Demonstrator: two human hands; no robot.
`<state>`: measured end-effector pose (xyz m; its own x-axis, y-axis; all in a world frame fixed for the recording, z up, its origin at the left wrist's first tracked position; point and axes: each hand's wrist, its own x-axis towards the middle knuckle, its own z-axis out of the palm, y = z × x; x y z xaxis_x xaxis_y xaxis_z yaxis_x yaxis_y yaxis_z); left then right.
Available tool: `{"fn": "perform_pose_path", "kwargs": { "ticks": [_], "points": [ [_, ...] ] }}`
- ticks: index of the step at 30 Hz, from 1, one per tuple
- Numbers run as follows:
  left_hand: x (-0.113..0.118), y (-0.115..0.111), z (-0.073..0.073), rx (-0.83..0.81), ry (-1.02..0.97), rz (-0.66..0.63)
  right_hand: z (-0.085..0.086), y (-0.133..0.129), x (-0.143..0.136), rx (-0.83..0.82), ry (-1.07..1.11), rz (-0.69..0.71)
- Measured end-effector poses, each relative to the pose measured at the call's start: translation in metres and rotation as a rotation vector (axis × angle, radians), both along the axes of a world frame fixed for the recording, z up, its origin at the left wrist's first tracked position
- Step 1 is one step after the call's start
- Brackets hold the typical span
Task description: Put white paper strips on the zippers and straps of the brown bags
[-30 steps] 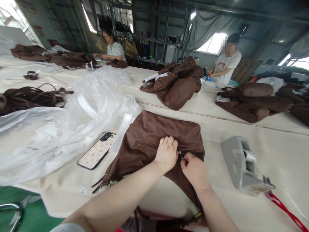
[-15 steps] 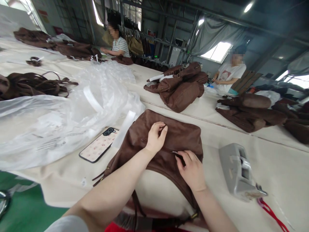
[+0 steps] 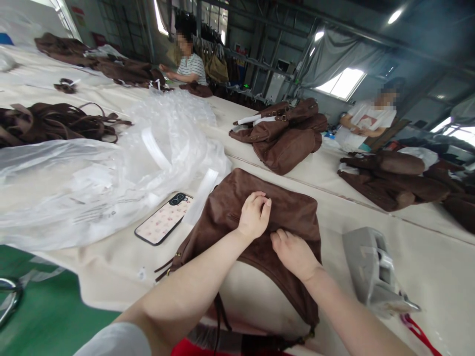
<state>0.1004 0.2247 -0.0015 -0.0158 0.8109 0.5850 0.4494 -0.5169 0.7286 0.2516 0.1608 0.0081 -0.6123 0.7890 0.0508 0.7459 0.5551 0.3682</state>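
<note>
A brown bag (image 3: 226, 198) lies flat in front of me on the pale table, its curved opening and strap toward me. My left hand (image 3: 255, 216) rests over the middle of its panel, fingers curled in toward the thumb; whatever lies between them is hidden. Just to the right and nearer to me, my right hand (image 3: 294, 253) is closed with its fingertips against the panel, near the left wrist. I cannot make out what it grips. A short zip slit in the panel shows left of my left hand.
A phone (image 3: 163, 220) and clear plastic sheeting (image 3: 111, 178) lie to the left, with brown straps (image 3: 55, 123) beyond. A grey tape dispenser (image 3: 371, 267) stands at right. More brown bags (image 3: 289, 143) are piled behind. Two people (image 3: 191, 66) work at the far side.
My right hand has moved in closer to the left one, its fingers closing down; a small metal piece at its fingertips is now hidden. The view has shifted slightly.
</note>
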Motion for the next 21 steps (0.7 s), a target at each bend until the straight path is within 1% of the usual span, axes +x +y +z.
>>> {"fn": "perform_pose_path", "kwargs": {
  "ticks": [4, 8, 11, 13, 15, 17, 18, 19, 21],
  "points": [
    [0.0, 0.001, -0.003, 0.011, 0.014, -0.012, 0.008, 0.006, 0.004, -0.043, -0.06, 0.061],
    [0.0, 0.002, -0.005, 0.017, -0.005, -0.03, 0.01, 0.002, 0.021, -0.038, -0.088, 0.091],
    [0.002, 0.0, -0.004, 0.012, -0.04, -0.039, 0.008, -0.005, 0.038, -0.044, -0.075, 0.09],
    [0.003, -0.003, -0.003, 0.009, -0.027, -0.042, 0.007, -0.007, 0.048, -0.063, -0.042, 0.08],
    [0.005, -0.004, -0.003, 0.005, 0.001, -0.03, 0.009, -0.01, 0.055, -0.081, 0.046, 0.024],
    [0.006, -0.003, -0.003, -0.002, 0.011, -0.013, 0.014, -0.017, 0.052, -0.071, 0.185, -0.052],
    [0.006, -0.001, -0.003, -0.004, 0.01, -0.01, 0.017, -0.022, 0.046, -0.054, 0.26, -0.075],
    [0.006, 0.0, -0.002, -0.005, 0.008, -0.009, 0.019, -0.028, 0.037, -0.04, 0.32, -0.08],
    [0.006, 0.001, 0.002, -0.006, 0.023, -0.014, 0.018, -0.043, 0.014, -0.049, 0.378, -0.028]
  ]
}}
